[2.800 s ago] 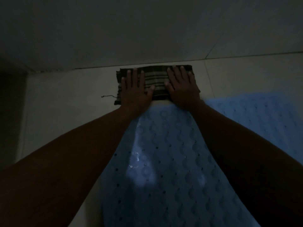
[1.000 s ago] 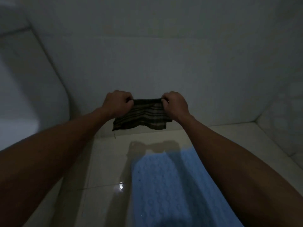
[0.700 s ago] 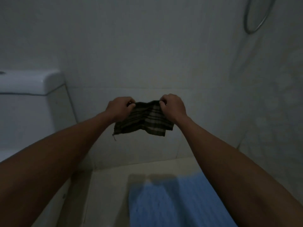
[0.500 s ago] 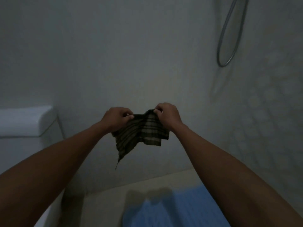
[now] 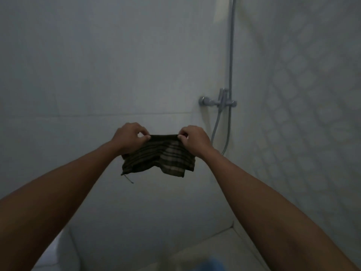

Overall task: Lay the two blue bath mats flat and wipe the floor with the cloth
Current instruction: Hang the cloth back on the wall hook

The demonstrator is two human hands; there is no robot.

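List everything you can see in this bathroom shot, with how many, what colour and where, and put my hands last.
cloth: one, dark with pale stripes, held up in the air at the centre, hanging from its top edge
bath mat: one sliver in view, blue, on the floor at the bottom edge
shower tap: one, silver, on the back wall right of centre
shower hose: one, silver, looping down below the tap
floor: pale, lower right
left hand: one, pinching the cloth's top left corner
right hand: one, pinching the cloth's top right corner
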